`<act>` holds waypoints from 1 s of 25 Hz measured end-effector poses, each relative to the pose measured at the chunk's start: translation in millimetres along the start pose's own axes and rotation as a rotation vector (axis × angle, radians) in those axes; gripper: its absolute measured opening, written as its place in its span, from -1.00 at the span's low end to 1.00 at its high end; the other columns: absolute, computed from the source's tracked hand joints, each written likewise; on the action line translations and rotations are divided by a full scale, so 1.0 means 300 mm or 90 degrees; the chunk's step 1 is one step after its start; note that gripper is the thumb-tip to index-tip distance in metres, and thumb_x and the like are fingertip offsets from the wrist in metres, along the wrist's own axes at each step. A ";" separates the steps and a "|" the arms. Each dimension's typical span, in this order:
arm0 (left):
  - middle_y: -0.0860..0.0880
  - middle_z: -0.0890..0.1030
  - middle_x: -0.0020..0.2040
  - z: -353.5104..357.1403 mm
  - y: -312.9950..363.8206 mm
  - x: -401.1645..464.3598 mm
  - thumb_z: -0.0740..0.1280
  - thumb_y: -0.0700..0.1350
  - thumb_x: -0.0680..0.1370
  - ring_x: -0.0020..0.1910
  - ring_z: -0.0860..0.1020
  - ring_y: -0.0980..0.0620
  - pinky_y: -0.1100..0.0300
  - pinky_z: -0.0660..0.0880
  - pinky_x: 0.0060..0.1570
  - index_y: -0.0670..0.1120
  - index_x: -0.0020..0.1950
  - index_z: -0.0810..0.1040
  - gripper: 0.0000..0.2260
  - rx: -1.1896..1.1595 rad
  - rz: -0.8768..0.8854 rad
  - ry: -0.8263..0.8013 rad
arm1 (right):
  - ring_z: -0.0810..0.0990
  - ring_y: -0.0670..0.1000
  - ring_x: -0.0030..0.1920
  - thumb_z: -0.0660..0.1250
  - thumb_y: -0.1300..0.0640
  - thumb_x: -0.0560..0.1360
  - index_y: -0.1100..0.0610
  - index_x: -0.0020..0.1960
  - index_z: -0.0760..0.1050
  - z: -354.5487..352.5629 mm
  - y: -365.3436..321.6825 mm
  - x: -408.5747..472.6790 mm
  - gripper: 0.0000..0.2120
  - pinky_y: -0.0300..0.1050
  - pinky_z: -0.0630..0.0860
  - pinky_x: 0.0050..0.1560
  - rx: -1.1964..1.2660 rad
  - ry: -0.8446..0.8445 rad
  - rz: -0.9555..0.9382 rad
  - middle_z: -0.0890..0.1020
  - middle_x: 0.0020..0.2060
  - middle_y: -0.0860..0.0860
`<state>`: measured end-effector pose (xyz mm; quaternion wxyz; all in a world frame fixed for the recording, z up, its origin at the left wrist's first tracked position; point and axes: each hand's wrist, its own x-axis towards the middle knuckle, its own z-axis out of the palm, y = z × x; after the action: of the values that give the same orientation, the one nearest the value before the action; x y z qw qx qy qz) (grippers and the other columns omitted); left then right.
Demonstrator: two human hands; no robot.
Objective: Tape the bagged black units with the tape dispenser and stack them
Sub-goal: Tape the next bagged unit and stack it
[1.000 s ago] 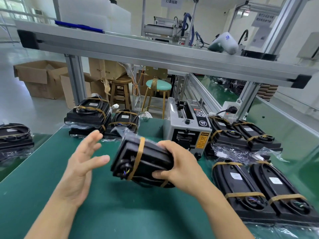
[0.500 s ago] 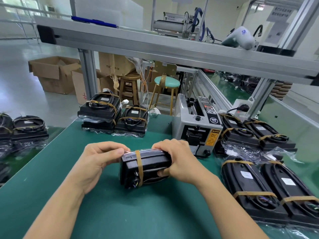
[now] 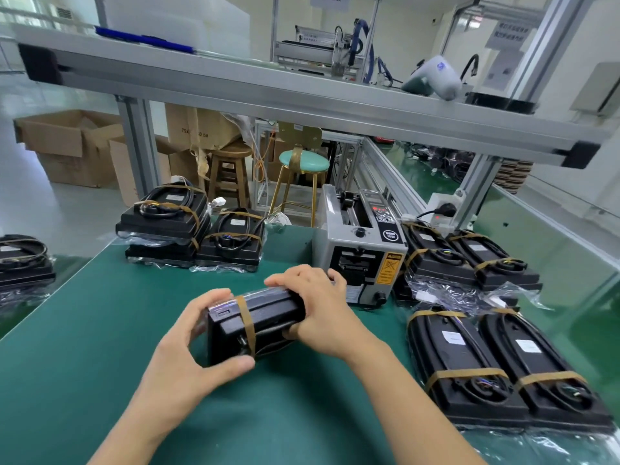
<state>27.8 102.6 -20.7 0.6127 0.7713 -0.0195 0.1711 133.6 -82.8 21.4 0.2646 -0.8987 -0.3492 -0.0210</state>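
A bagged black unit (image 3: pixel 258 322) with a brown tape band stands on its edge on the green mat (image 3: pixel 100 330) in the middle. My left hand (image 3: pixel 191 344) grips its left end, thumb underneath. My right hand (image 3: pixel 318 310) wraps over its right end. The grey tape dispenser (image 3: pixel 362 250) sits just behind my right hand. A stack of taped units (image 3: pixel 164 223) with a single unit (image 3: pixel 231 239) beside it lies at the back left.
Several taped units (image 3: pixel 503 374) lie in rows at the right, front and back. More bagged units (image 3: pixel 23 260) sit on the far left table. An aluminium shelf beam (image 3: pixel 302 105) crosses overhead. Stools (image 3: pixel 302 182) and cardboard boxes (image 3: pixel 70 146) stand behind the bench.
My left hand came in from the open and took hold of the unit's left end. The unit was turned and lowered onto its edge on the mat.
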 end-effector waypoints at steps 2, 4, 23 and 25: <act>0.21 0.63 0.09 0.023 -0.005 0.005 0.68 -0.06 0.03 0.07 0.58 0.23 0.43 0.40 0.15 0.27 0.14 0.52 -0.27 0.038 -0.005 0.086 | 0.20 -0.20 0.36 0.31 0.30 0.25 -0.12 0.36 0.38 0.025 0.009 -0.031 -0.29 -0.07 -0.21 0.45 0.024 0.099 0.031 0.34 0.27 -0.17; 0.24 0.63 0.04 0.043 -0.004 0.006 0.58 -0.01 0.08 0.01 0.59 0.26 0.46 0.40 0.12 0.27 0.12 0.54 -0.36 0.044 -0.008 0.130 | 0.38 -0.19 0.24 0.28 0.32 0.33 -0.06 0.23 0.50 0.021 0.047 -0.068 -0.48 -0.14 0.15 0.38 0.130 0.294 0.157 0.46 0.18 -0.15; 0.34 0.61 -0.09 0.116 0.022 -0.044 0.61 -0.32 0.14 -0.05 0.54 0.35 0.68 0.29 -0.11 0.31 -0.02 0.54 -0.35 0.087 -0.004 0.203 | 0.37 0.02 -0.38 0.48 0.22 0.41 0.12 -0.31 0.46 -0.071 0.186 0.101 -0.78 -0.12 0.42 -0.26 0.649 0.575 0.692 0.54 -0.27 0.09; 0.34 0.61 -0.08 0.122 0.027 -0.047 0.61 -0.33 0.15 -0.06 0.54 0.36 0.68 0.28 -0.12 0.31 -0.02 0.54 -0.35 0.083 -0.002 0.208 | 0.28 -0.03 -0.44 0.42 0.23 0.45 0.13 -0.30 0.36 -0.091 0.157 0.078 -0.74 -0.19 0.31 -0.46 0.721 0.548 0.693 0.43 -0.35 0.04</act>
<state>21.4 63.3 -24.2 0.5564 0.7715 0.0926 0.2943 185.4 -110.8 28.5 0.7498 -0.5890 0.2968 -0.0522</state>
